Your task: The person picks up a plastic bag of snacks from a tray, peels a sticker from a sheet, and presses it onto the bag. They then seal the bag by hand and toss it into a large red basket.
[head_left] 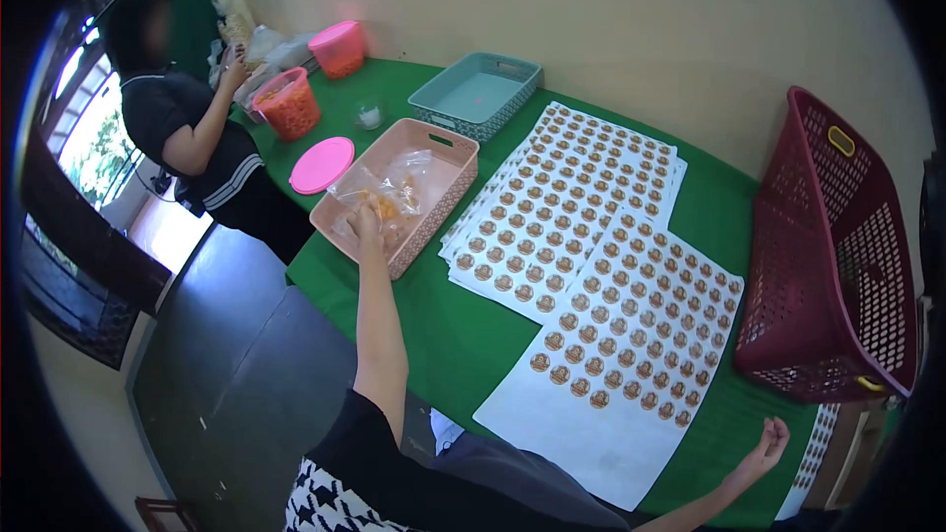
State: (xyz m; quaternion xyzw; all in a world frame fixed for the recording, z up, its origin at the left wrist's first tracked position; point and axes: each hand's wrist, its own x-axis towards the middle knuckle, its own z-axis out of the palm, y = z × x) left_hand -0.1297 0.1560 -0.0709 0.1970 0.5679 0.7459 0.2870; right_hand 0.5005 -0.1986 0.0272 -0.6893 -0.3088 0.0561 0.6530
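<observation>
My left hand [367,221] reaches into the pink basket [443,199], its fingers closed on a clear plastic bag [350,187] with orange-yellow pieces inside. More clear bags [412,169] lie in the same basket, and the grip partly hides what is around it. My right hand [765,447] is over the green table's near right side, beside the sticker sheet. Its fingers are loosely curled and a little apart, with nothing visible in them. Sheets of round brown stickers [641,325] spread across the table between my hands; one sheet overlaps a stack [562,187].
A teal basket [483,99] stands at the back. Two pink tubs [286,110] of orange pieces and a pink lid [322,166] are at the left. A tall maroon basket [828,266] rises at the right. Another person [197,128] stands at the far left, hands raised near bags.
</observation>
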